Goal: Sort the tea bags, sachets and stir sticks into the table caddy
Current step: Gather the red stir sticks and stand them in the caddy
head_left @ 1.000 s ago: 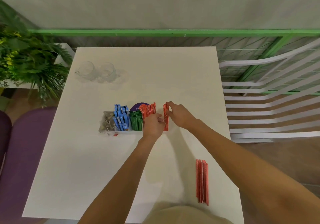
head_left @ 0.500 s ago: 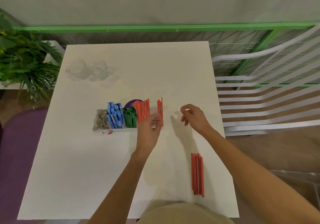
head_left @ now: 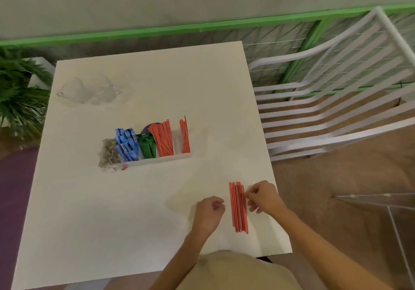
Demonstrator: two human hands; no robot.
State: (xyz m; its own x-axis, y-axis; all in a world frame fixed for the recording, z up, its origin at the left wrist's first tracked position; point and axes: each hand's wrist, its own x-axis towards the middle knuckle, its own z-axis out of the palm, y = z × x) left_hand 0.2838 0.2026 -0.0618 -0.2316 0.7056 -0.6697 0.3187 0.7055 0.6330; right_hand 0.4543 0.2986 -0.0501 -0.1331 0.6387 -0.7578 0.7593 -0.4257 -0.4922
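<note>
White table point(head_left: 89, 200) by green railing point(head_left: 157, 31), slatted chair point(head_left: 336, 110); right-hand fingers point(head_left: 252, 194) pinch loose red sticks point(head_left: 239, 206), left hand point(head_left: 210, 211) curled, empty.

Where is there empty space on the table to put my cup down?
The near-left part of the table, below the caddy and left of the left hand, is bare. So is the far side, right of the glasses. It is crowded near the right edge, where both hands flank the red sticks; the right hand touches them.
</note>
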